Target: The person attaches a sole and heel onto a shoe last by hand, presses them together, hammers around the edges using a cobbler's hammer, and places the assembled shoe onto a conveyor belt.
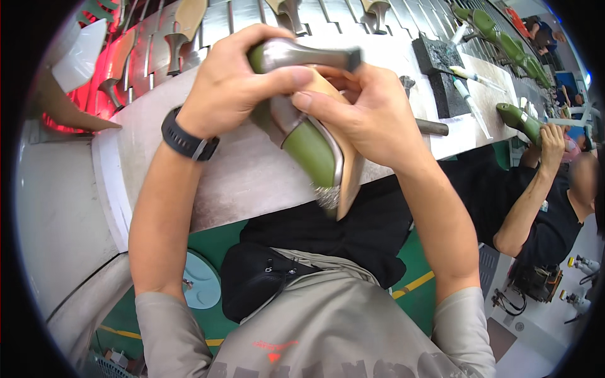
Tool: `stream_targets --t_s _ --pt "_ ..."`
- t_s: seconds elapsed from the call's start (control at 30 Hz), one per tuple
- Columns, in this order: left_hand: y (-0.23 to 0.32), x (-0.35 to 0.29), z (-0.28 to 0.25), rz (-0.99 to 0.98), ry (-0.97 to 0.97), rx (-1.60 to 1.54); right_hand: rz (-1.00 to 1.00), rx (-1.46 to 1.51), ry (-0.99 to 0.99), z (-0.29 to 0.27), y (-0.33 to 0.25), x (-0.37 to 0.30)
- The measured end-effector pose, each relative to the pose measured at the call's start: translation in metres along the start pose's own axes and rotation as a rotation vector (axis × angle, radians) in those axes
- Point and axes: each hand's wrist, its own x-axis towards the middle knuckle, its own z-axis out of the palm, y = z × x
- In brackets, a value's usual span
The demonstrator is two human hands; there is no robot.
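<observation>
Left hand (230, 82): I grip the heel end of the shoe (312, 157).
Shoe: green, pale-soled, toe toward me, raised over the tabletop (220, 192).
Right hand (384, 116): I grasp its sole side.
Black block (449, 101): on the tabletop, beside a syringe (474, 112).

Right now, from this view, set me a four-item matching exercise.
1. Shoe
2. Watch
3. Pouch
4. Floor

A. Green, with a yellow stripe
B. Held by left hand and right hand
C. Black, with zippers
D. Around the left wrist

Pairs: 1-B, 2-D, 3-C, 4-A
</observation>
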Motion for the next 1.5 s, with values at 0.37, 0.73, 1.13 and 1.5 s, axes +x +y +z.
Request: stream_targets --t_s 0.37,0.73,1.13,1.5 --pt "0.054 -0.122 0.027 0.077 0.242 0.425 -0.549 -0.605 -0.231 -0.005 -0.038 -0.01" --pt "0.039 -0.127 0.026 0.19 0.171 0.424 -0.638 -0.616 -0.279 0.004 -0.028 -0.005" --pt "0.036 -0.13 0.031 0.231 0.184 0.472 -0.695 -0.523 -0.236 0.013 -0.028 -0.02" --pt "0.024 -0.138 0.04 0.285 0.198 0.532 -0.465 -0.511 -0.343 0.009 -0.061 -0.004"
